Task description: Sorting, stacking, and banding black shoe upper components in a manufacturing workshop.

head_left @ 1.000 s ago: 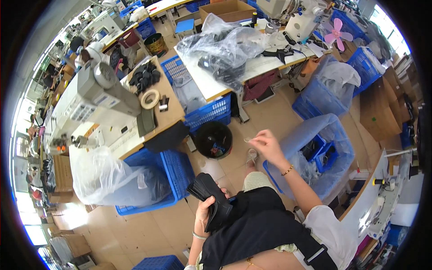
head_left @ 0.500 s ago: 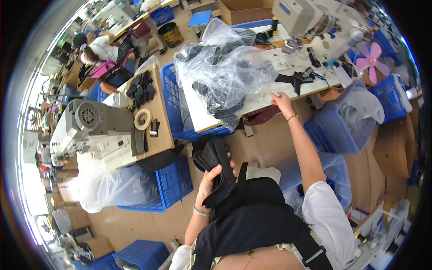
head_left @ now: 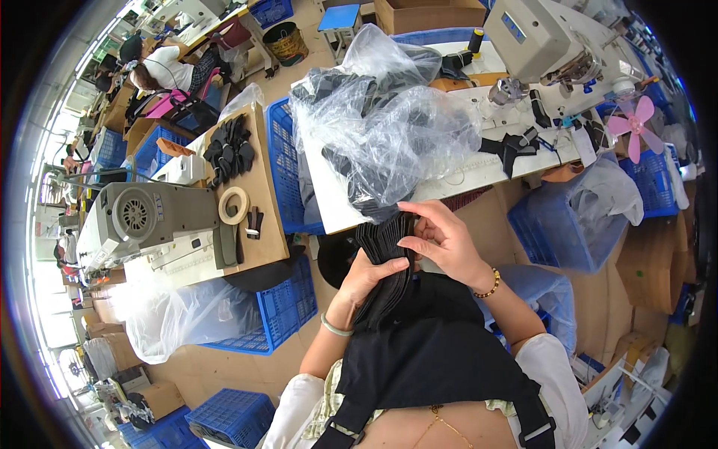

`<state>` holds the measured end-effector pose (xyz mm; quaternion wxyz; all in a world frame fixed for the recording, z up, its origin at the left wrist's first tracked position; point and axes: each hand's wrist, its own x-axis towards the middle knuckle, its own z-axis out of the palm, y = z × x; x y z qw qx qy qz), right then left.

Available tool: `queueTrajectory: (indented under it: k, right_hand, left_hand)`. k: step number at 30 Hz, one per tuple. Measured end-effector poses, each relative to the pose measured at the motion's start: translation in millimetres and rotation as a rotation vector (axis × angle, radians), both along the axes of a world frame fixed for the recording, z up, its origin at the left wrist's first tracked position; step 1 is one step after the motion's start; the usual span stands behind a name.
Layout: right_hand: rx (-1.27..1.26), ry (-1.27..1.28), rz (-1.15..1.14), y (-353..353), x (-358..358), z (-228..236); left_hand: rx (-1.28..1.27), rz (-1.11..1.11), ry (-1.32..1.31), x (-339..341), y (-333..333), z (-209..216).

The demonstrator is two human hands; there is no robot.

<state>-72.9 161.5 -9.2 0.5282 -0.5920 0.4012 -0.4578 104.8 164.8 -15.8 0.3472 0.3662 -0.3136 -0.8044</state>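
A thick stack of black fabric pieces (head_left: 385, 243) stands in front of my chest, its layered edges showing. My left hand (head_left: 368, 277) is closed round its lower left side, with the thumb laid across the layers. At the upper right edge of the stack, my right hand (head_left: 449, 243) grips it between thumb and index finger; its other fingers are partly hidden. Just beyond the stack, the white sewing table (head_left: 340, 213) carries a heap of black pieces under clear plastic (head_left: 404, 142).
A sewing machine (head_left: 542, 37) stands at the far right, near a pink fan (head_left: 634, 129). Another machine (head_left: 149, 217) is on the left table, beside a tape roll (head_left: 233, 205) and black pieces (head_left: 230, 150). Blue crates (head_left: 288, 307) flank me. A person (head_left: 161, 71) sits far left.
My right hand has come back from the table's edge to the black stack and taken hold of its upper edge. My left hand has raised and turned the stack.
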Motion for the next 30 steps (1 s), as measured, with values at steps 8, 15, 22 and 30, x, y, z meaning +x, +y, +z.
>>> queueTrajectory:
  k: [8, 15, 22, 30]
  right_hand:
    - [-0.054, -0.127, -0.216, -24.3, 9.8, -9.8]
    - [0.092, -0.277, -0.122, -54.6, -17.9, -14.7]
    - [0.171, -0.312, -0.089, -76.8, -59.0, -9.1]
    - [0.021, -0.249, -0.085, -97.2, -106.0, -7.6]
  left_hand:
    - [0.122, 0.075, 0.012, -9.2, -26.7, -0.4]
    - [0.145, 0.187, -0.037, -36.7, -49.6, 4.6]
    - [0.108, 0.184, -0.024, -74.4, -68.1, -5.3]
    - [0.082, 0.282, -0.117, -124.3, -74.6, -4.0]
